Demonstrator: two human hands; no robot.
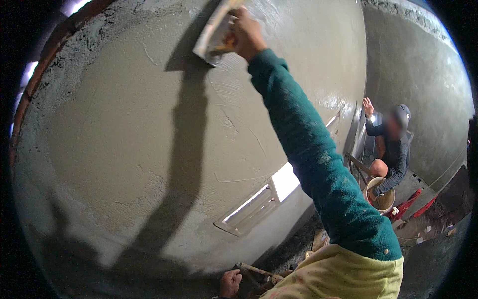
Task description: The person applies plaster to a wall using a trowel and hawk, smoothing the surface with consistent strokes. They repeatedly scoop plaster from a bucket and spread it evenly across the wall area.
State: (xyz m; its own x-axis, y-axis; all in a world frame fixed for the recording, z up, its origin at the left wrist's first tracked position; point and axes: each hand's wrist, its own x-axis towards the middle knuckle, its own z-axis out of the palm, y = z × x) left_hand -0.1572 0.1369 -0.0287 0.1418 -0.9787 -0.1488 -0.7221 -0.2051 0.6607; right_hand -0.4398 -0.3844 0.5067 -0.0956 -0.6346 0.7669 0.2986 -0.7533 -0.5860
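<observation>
My right arm, in a teal sleeve, reaches up across a wall coated with wet grey plaster (124, 124). In my right hand (247, 36) is a plastering float (205, 44), gripped by its handle and held at the upper part of the wall. Its long edge lies by the plaster surface; whether the whole face touches cannot be told. Smoothing marks and thin ridges show below it. Low in the view, my left hand (230, 283) is closed beside a metal bar (256, 269); what it holds, if anything, is hidden.
Slatted vent openings (246, 209) break the lower wall. At the right, a co-worker (396, 144) in dark clothes squats, one hand raised to the wall and the other arm in a bucket (382, 194). Red cloth (408, 204) and scraps lie on the ground nearby.
</observation>
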